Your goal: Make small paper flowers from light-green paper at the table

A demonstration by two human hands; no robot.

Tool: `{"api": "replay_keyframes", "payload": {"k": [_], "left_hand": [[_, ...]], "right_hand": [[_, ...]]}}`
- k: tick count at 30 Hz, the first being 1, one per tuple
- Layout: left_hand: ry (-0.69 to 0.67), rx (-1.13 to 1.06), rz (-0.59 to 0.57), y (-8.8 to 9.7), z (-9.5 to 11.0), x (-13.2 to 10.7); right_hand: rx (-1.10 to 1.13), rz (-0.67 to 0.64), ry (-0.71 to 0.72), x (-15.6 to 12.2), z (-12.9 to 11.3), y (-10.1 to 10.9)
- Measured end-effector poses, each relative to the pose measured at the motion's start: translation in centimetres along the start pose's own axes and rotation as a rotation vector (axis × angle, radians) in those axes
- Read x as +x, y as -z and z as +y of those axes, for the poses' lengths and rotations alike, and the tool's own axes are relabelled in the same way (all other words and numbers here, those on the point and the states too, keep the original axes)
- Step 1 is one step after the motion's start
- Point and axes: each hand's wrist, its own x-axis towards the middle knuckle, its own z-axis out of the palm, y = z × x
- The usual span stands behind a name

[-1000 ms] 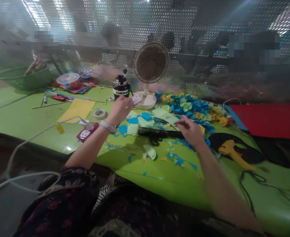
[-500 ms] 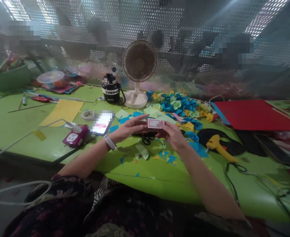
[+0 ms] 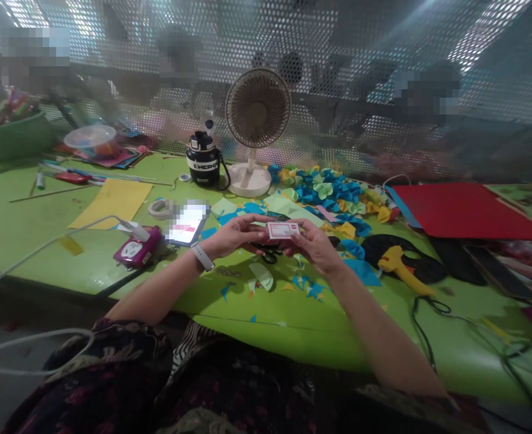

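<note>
Between my hands is a small white box with a pink-red border (image 3: 283,230), raised over the green table (image 3: 243,304). My right hand (image 3: 316,246) grips its right end, with the thumb on the front. At the box's left end, my left hand (image 3: 235,234) has its fingers closed around the edge and partly behind it. Black scissors handles (image 3: 270,257) show beneath the hands. A pale green paper offcut (image 3: 261,276) and blue and yellow paper scraps (image 3: 313,290) lie just in front.
Left are a phone (image 3: 188,223), a purple power adapter (image 3: 136,248), a tape roll (image 3: 160,208) and yellow paper (image 3: 112,202). A fan (image 3: 250,181) and black bottle (image 3: 202,163) stand behind. Folded paper pieces (image 3: 323,188), a yellow glue gun (image 3: 399,268) and red sheet (image 3: 465,211) sit right.
The box has turned so that its printed front faces me more fully. My left fingers have come down and closed in at its left end. The view has shifted slightly.
</note>
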Motion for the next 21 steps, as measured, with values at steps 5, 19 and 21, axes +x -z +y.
{"api": "replay_keyframes", "payload": {"k": [5, 19, 21], "left_hand": [[0.019, -0.032, -0.095, 0.1, -0.2, -0.1], [-0.031, -0.057, 0.028, 0.3, -1.8, 0.7], [-0.037, -0.073, 0.078, 0.3, -2.0, 0.9]], "right_hand": [[-0.055, -0.022, 0.013, 0.0, 0.3, 0.3], [-0.252, -0.023, 0.022, -0.9, 0.2, -1.3], [-0.273, -0.024, 0.013, -1.0, 0.1, -1.4]]}}
